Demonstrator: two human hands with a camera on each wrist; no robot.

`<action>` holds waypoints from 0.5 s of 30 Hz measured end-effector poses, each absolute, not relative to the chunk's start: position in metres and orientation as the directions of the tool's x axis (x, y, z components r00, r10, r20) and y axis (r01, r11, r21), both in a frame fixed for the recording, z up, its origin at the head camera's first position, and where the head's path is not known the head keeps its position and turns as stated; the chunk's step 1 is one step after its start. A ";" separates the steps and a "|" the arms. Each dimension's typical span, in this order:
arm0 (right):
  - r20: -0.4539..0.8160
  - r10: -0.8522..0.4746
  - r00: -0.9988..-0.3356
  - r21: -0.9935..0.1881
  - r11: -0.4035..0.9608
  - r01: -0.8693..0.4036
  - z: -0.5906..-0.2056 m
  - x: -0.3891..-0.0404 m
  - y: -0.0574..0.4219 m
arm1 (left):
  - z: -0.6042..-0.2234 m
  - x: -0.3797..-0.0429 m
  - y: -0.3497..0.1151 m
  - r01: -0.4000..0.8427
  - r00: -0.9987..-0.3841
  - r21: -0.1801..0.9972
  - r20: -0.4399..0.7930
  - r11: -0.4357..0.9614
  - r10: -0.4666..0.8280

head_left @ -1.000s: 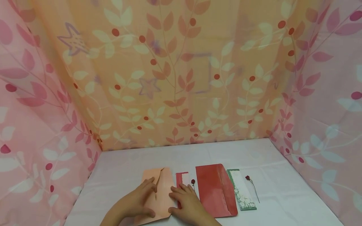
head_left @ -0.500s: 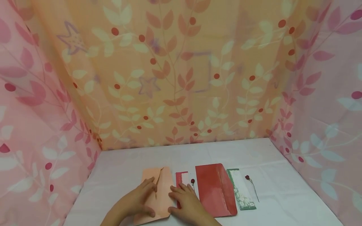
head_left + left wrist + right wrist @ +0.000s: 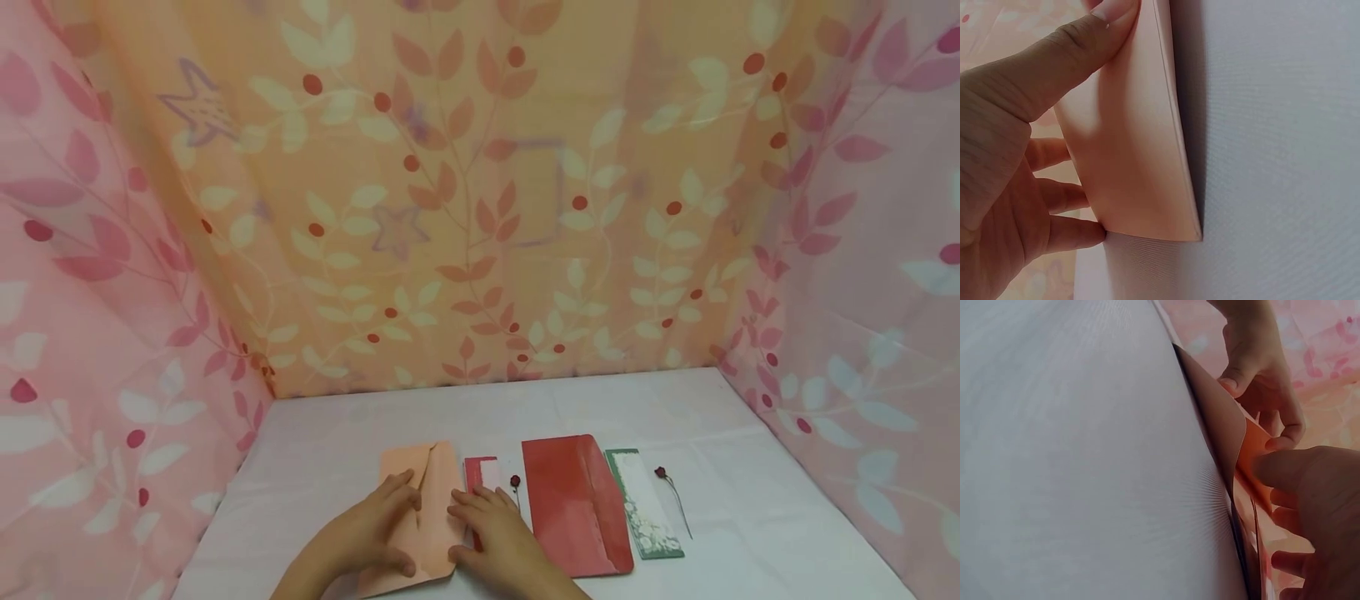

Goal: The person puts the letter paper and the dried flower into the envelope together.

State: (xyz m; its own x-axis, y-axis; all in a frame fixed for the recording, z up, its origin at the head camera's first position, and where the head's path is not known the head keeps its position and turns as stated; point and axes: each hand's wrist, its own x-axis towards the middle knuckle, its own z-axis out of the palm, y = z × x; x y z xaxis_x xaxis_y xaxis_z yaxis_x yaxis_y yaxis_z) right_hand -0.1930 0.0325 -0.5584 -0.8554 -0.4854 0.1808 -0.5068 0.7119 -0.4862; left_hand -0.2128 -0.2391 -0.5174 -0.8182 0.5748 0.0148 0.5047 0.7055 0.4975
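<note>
A peach paper envelope (image 3: 435, 542) lies on the white table, with a slit-like opening along its middle. My left hand (image 3: 367, 529) rests spread over its left half. In the left wrist view the thumb (image 3: 1094, 40) lies on the paper, and the other fingertips meet its far edge. My right hand (image 3: 495, 533) touches the envelope's right edge, thumb near the close corner. In the right wrist view a raised flap (image 3: 1250, 450) stands by that thumb, showing its orange inner side. The right hand partly covers a red-edged card (image 3: 482, 472).
Right of the hands lies a red envelope (image 3: 562, 508). Beyond it are a green-bordered floral card (image 3: 645, 504) and a dried rose (image 3: 673, 500). A second small rose (image 3: 515, 482) lies beside the red-edged card. Patterned curtains (image 3: 465, 208) enclose the table's back and sides.
</note>
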 end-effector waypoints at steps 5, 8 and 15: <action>0.285 -0.468 -0.837 -0.446 0.708 -0.548 -0.548 -0.189 0.034 | -0.521 -0.213 -0.238 0.505 -0.819 0.498 0.019 0.705 0.574; 0.357 -0.445 -0.821 -0.407 0.717 -0.566 -0.540 -0.188 0.037 | -0.523 -0.214 -0.239 0.503 -0.821 0.497 0.019 0.707 0.571; 0.333 -0.361 -0.871 -0.433 0.763 -0.481 -0.523 -0.197 0.049 | -0.525 -0.215 -0.240 0.503 -0.822 0.496 0.019 0.708 0.570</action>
